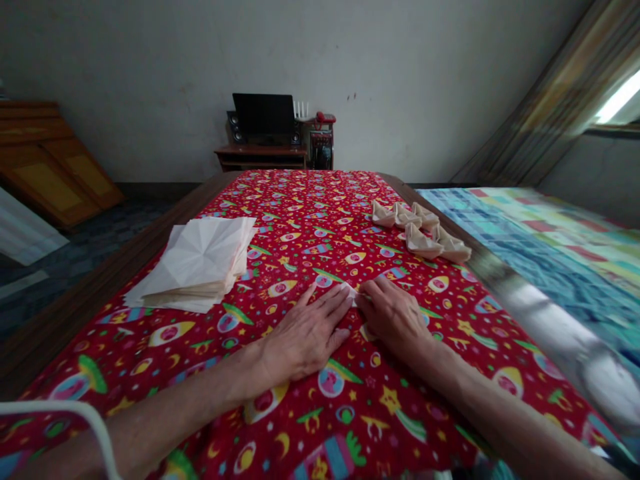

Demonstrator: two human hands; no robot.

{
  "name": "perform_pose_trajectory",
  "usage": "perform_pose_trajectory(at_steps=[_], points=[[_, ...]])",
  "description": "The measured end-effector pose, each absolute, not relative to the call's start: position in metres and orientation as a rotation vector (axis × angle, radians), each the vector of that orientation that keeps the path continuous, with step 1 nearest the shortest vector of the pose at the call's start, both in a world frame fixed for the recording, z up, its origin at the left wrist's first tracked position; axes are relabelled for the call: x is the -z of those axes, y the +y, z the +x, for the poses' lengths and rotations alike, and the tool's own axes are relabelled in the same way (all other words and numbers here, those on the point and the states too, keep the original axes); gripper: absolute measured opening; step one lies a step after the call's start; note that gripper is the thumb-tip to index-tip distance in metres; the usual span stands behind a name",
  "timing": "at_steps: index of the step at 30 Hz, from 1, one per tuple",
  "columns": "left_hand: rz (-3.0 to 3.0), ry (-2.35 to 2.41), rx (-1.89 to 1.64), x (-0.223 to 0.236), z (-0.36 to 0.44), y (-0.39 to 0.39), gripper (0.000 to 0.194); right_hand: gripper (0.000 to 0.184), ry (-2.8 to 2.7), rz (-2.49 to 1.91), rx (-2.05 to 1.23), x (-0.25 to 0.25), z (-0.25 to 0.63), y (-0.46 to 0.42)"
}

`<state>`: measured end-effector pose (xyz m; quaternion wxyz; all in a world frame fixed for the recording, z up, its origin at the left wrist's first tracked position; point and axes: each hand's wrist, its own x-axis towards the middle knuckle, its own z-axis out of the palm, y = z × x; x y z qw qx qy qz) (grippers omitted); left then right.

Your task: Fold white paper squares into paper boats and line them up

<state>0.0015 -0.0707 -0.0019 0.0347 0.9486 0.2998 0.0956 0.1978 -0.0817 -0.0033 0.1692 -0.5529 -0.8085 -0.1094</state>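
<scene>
A small piece of folded white paper (352, 292) lies on the red patterned cloth, mostly covered by my hands. My left hand (311, 330) rests flat with its fingers stretched out, the fingertips pressing the paper's left side. On the other side, my right hand (394, 315) has its fingers curled and pinched at the paper's right edge. To the left sits a stack of creased white paper sheets (203, 257). Several folded paper pieces (424, 241), boat-like in shape and beige, stand in a group at the right.
The red cloth (320, 220) with rockets and stars covers a long dark wooden table (167, 223). Beyond it is a desk with a monitor (265, 113) and speakers. A bed with a colourful cover (545, 247) is at the right. A white cable (65, 405) crosses the lower left.
</scene>
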Motion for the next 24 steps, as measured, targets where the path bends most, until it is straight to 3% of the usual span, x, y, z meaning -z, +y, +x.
perform_pose_trajectory(at_steps=[4,10,24], points=[[2.928,0.933,-0.303,0.001,0.003,-0.071,0.049,0.035,-2.553,-1.136,0.29,0.004,0.198,-0.097],[2.938,0.932,-0.278,0.0,-0.002,-0.069,0.051,0.057,-2.621,-1.19,0.126,0.006,0.216,-0.117],[3.028,1.144,-0.327,-0.005,-0.027,-0.072,0.041,0.043,-2.569,-1.216,0.222,0.008,0.23,-0.119]])
